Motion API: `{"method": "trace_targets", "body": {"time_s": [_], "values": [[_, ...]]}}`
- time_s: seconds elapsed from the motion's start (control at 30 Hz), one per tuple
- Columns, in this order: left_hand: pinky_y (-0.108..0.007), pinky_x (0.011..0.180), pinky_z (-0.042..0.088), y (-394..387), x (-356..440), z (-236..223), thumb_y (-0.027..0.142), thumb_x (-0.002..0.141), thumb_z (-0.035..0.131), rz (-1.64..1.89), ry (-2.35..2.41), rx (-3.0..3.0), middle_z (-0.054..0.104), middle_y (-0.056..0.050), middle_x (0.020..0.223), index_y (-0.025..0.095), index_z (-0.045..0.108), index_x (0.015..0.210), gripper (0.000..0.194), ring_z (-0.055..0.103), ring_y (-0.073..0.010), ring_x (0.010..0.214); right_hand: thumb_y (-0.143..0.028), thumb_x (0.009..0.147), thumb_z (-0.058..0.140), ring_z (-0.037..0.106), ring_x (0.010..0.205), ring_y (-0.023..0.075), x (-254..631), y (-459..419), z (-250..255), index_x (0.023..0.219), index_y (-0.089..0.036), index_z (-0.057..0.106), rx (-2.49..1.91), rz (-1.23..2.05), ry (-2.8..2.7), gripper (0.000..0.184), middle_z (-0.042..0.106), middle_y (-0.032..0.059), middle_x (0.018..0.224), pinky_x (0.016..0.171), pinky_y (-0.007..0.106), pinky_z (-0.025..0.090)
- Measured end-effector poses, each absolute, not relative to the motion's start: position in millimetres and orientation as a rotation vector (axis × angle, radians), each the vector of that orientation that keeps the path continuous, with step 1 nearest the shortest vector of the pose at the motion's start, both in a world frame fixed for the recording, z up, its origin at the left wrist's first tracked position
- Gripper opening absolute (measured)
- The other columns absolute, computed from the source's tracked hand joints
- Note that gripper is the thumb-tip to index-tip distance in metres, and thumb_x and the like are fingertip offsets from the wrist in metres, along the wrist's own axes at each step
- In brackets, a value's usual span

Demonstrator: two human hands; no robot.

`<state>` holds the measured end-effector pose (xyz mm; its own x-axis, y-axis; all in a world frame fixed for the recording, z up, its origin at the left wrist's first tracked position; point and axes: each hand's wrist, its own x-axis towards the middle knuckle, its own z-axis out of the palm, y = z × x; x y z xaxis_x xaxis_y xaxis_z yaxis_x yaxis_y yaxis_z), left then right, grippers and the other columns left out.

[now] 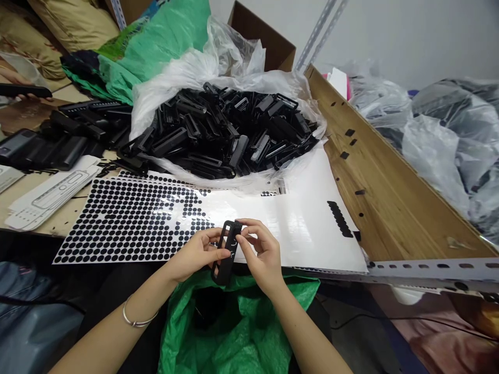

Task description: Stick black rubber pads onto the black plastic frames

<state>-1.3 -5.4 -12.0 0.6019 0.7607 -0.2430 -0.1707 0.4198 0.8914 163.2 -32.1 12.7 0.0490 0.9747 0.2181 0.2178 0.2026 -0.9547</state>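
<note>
Between my hands is a black plastic housing [224, 267], long and narrow with oblong cutouts, tilted upright above the sheet's front edge. My left hand [197, 253] grips its side, thumb across the face and fingers behind. At its upper end, the thumb and fingers of my right hand [263, 254] close on the housing; whether a small piece is also between them I cannot make out. Under and behind my hands lies a white sheet with rows of round black stickers [125, 223]. Below the housing gapes a green woven bag [249, 322].
A clear plastic bag [167, 93] spills a heap of similar black housings [218, 130]. Further black parts [54, 148] and printed paper strips [50, 195] lie to the left. A wooden board with a raised edge [390, 208] stands right. Another person's hand [15, 78] holds a black part.
</note>
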Motion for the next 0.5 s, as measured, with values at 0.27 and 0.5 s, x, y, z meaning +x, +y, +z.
{"method": "trace_targets", "body": {"time_s": [0.27, 0.5], "values": [[-0.024, 0.047, 0.052, -6.1, -0.9, -10.5, 0.039, 0.073, 0.076, 0.677, 0.703, 0.965, 0.062, -0.004, 0.088, 0.016, 0.063, 0.114, 0.049, 0.058, -0.0100, 0.054, -0.026, 0.084, 0.065, 0.063, 0.102, 0.0199, 162.6, -32.6, 14.1, 0.076, -0.021, 0.060, -1.223, 0.872, -1.388, 0.010, 0.065, 0.0081, 0.108, 0.083, 0.034, 0.058], [-0.023, 0.048, 0.052, -6.4, -1.3, -13.4, 0.036, 0.076, 0.074, 0.667, 0.686, 0.994, 0.062, -0.004, 0.088, 0.017, 0.063, 0.116, 0.047, 0.059, -0.0105, 0.056, -0.023, 0.081, 0.069, 0.066, 0.102, 0.0238, 165.4, -33.1, 7.9, 0.070, -0.021, 0.060, -1.266, 0.752, -1.414, 0.014, 0.070, 0.0090, 0.105, 0.087, 0.041, 0.056]]}}
